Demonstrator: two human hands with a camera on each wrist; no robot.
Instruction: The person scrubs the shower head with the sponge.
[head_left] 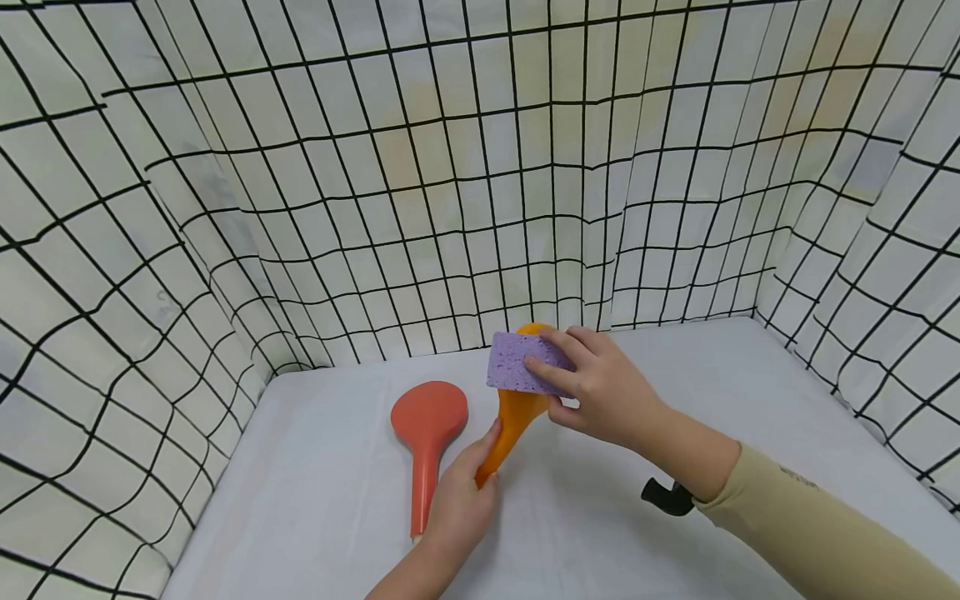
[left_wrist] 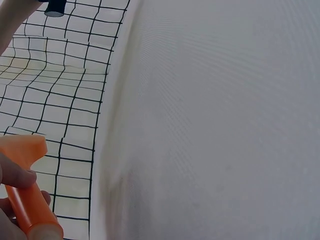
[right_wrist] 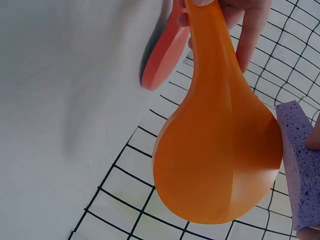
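Observation:
My left hand (head_left: 463,504) grips the handle of an orange plastic paddle (head_left: 516,412), which tilts up and away with its broad round head at the far end. A purple porous sponge (head_left: 512,363) is held in my right hand (head_left: 609,390), its fingers spread over one face and its thumb below. From the right wrist view, the sponge (right_wrist: 300,165) stands right at the side of the orange head (right_wrist: 215,165). In the left wrist view, fingers (left_wrist: 15,172) wrap the orange handle (left_wrist: 34,207). Much of the orange head is hidden behind the sponge in the head view.
A red paddle (head_left: 429,417) of similar shape lies on the white-covered table (head_left: 300,492), left of the orange one, its handle end near my left wrist. A black piece (head_left: 666,497) shows beneath my right forearm. White walls (head_left: 450,208) with black grid lines enclose the back and sides.

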